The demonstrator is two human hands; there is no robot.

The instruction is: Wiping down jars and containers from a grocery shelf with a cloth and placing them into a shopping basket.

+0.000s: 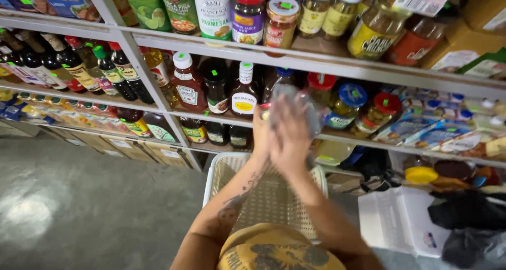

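Both hands clasp a blurred jar above the basket

Right hand (289, 135) and left hand (262, 130) press together around a clear, red-lidded jar (301, 104), its long axis tilted toward two o'clock, over a white woven plastic basket (269, 196).

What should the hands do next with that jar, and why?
Probably ease the jar forward onto the middle shelf. Both hands, left hand and right hand, hold it raised at that shelf's height, right by other jars, well above the white basket. The jar is blurred, so this is only a guess.
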